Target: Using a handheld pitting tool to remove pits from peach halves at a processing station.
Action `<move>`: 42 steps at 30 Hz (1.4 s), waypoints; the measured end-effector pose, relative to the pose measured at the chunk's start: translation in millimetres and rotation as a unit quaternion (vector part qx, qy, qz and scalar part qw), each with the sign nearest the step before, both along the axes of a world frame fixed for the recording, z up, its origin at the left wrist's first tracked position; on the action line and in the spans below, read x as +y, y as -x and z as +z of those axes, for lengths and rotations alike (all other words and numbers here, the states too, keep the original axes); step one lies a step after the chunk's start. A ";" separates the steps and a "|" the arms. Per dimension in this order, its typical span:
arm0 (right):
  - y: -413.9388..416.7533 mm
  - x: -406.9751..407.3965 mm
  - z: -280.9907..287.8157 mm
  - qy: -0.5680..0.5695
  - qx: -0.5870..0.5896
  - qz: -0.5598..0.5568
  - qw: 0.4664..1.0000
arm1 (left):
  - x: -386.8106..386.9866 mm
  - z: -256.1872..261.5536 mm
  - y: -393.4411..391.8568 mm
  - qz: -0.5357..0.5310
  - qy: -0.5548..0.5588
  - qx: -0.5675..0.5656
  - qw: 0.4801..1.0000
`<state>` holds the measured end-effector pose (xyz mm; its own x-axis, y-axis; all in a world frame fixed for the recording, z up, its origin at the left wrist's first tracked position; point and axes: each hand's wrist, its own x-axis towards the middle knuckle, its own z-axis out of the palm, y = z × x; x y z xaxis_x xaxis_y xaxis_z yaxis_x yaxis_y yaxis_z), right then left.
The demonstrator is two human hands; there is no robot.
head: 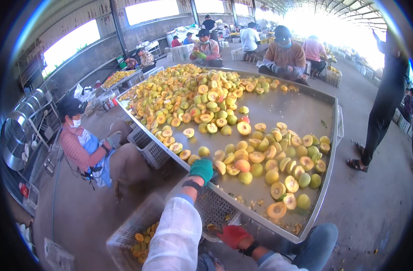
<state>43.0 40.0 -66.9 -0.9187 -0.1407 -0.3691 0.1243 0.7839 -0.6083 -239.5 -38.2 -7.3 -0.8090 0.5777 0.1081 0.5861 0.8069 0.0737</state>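
Note:
My left hand (201, 170), in a green glove, reaches over the near edge of a metal table (287, 108), close to halved yellow-green fruits (257, 157). Blur hides its fingers, so I cannot tell whether it grips a fruit. Below the table edge is my right hand (233, 236), in a red glove, over a plastic crate (216, 208); something dark, not clear enough to name, shows at its fingers. A large heap of cut fruit (182, 91) covers the table's far left part. Small scraps (255, 204) lie near the front edge.
A crate of fruit pieces (121, 233) stands on the floor at lower left. A masked co-worker (91, 149) sits left of the table beside grey crates (153, 154). Two more people (284, 54) (206, 50) sit behind it. Another person (382, 101) stands at right.

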 end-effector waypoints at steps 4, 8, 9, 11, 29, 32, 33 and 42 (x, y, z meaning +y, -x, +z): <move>2.7 -0.8 -15.4 -0.040 0.067 0.043 0.996 | -36.8 -8.9 -6.1 0.034 -0.209 0.085 0.974; 0.7 18.8 -8.9 -0.074 0.056 0.048 0.995 | -52.1 49.3 -64.1 0.005 -0.732 -0.443 0.518; 2.9 17.2 1.6 -0.076 0.037 0.048 0.995 | -65.6 51.6 -84.4 0.041 -0.764 -0.451 0.459; 13.2 15.5 7.4 -0.047 0.055 0.007 0.997 | -85.3 53.6 -110.6 0.082 -0.799 -0.446 0.396; 49.7 -21.8 60.4 0.046 0.206 -0.099 0.972 | -108.5 20.9 -147.1 0.143 -0.814 -0.398 0.398; 51.0 -27.3 72.6 0.135 0.245 -0.114 0.953 | -102.2 23.7 -144.4 0.168 -0.837 -0.398 0.337; 56.1 -27.8 76.0 0.135 0.245 -0.112 0.953 | -105.2 23.5 -142.5 0.155 -0.819 -0.405 0.375; 64.6 -38.7 91.1 0.092 0.290 -0.039 0.952 | -108.4 33.9 -140.3 0.108 -0.767 -0.432 0.462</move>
